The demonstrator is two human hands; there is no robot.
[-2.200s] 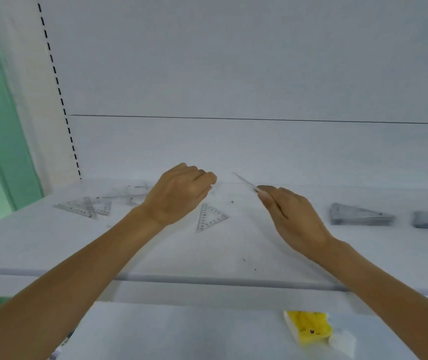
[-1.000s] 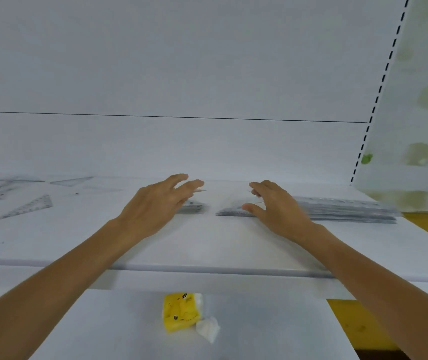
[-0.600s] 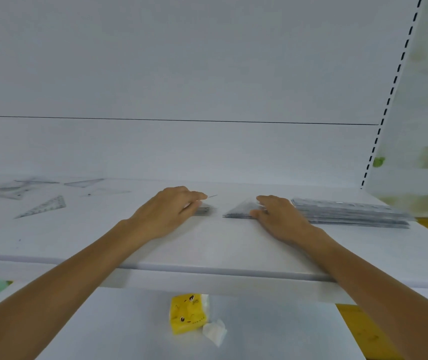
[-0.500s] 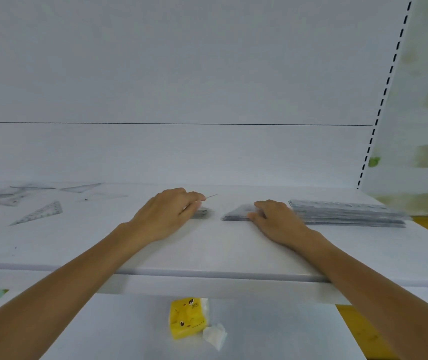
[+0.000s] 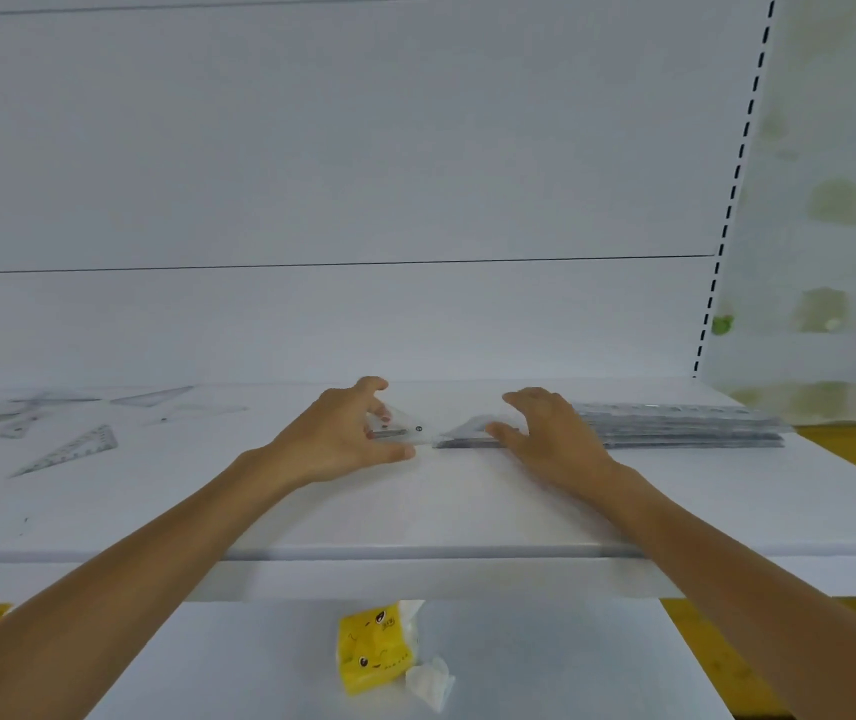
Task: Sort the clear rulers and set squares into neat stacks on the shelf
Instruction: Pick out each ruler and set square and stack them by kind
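Scene: A person tidies clear drawing tools on a white shelf (image 5: 415, 511), both arms reaching in from below.
Left hand: The left hand (image 5: 342, 439) grips a small set-square stack (image 5: 397, 427), with the fingers arched over the top and the thumb at the near edge.
Right hand: The right hand (image 5: 545, 439) clasps a larger set-square stack (image 5: 459, 438) in the same way, just beside the small one.
Rulers: A ruler stack (image 5: 675, 428) lies flat behind the right hand's wrist side, running toward the shelf's right end.
Step in hand: Apparently squaring up the two triangle piles.
Doing it well: Press the edges flush from both sides, keep the slippery plastic flat, and let neither pile slide into the other or off the front lip.
Count: Two hands, two set-square stacks and one ruler stack. At least three loose set squares (image 5: 72, 449) lie well apart at the left, and the far-left cluster is too blurred to count.
Below: One yellow tissue pack (image 5: 373, 649) sits on the lower shelf (image 5: 571, 657).
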